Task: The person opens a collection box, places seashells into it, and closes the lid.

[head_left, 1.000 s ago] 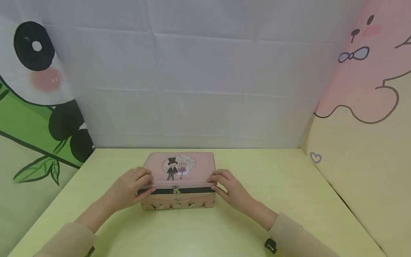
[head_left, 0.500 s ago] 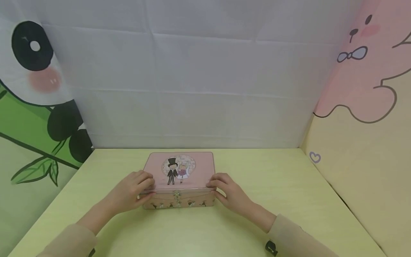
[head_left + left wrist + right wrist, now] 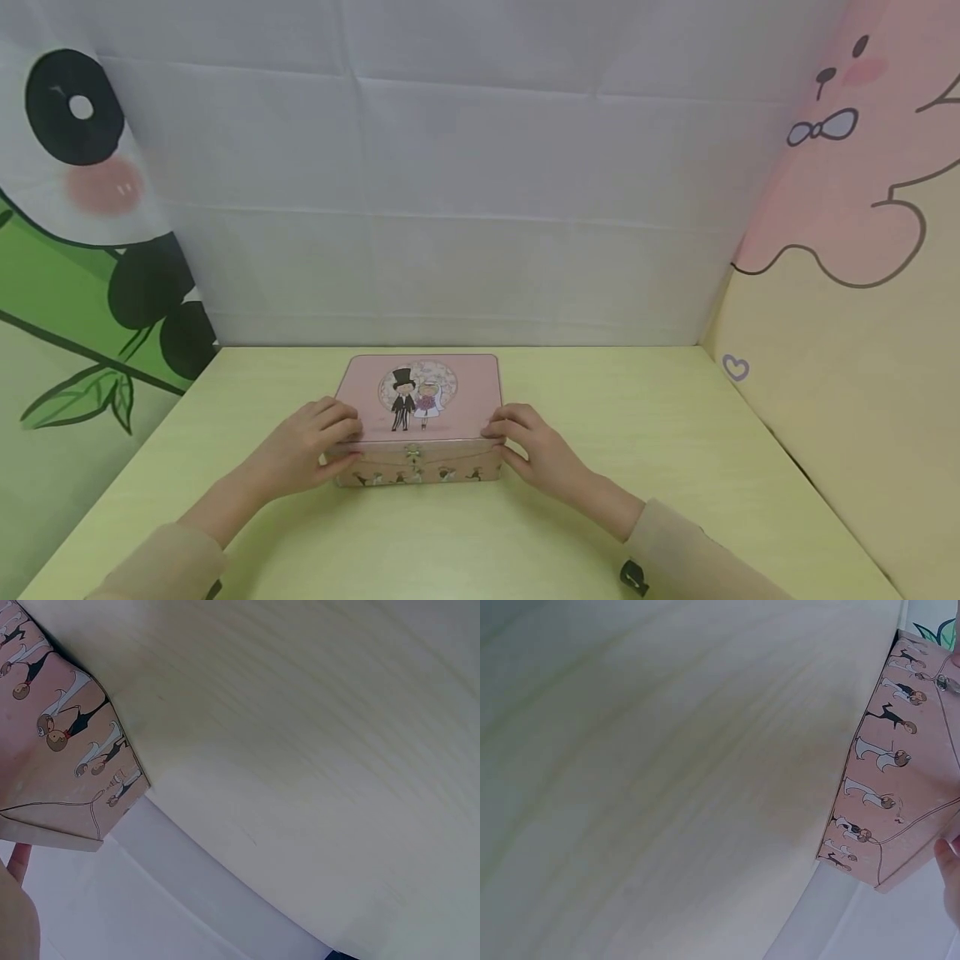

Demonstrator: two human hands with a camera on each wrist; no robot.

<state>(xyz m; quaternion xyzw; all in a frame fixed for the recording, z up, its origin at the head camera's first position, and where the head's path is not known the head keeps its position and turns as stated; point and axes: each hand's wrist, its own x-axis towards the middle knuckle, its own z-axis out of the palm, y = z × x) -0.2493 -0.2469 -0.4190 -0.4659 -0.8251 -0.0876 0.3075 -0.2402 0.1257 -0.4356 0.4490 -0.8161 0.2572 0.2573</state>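
A pink tin box [image 3: 450,468] with a small metal clasp [image 3: 413,453] on its front sits on the table. Its hinged lid [image 3: 468,387], printed with a couple in wedding clothes, lies down over the body with no dark gap below. My left hand [image 3: 311,443] holds the lid's front left corner, fingers on top and thumb at the front. At the front right corner my right hand [image 3: 542,450] grips in the same way. The left wrist view catches the box's printed side [image 3: 71,742] and a bit of the hand; the right wrist view has the figures along its front [image 3: 889,761].
The box stands on a pale yellow table [image 3: 637,433], left of its middle. A white cloth [image 3: 480,192] hangs behind. Printed panels flank it, a panda [image 3: 78,108] on the left and a pink bear [image 3: 840,192] on the right.
The lid has come down at the front: the dark gap seen a second ago is gone and the clasp sits against the body. Both hands moved slightly down with it.
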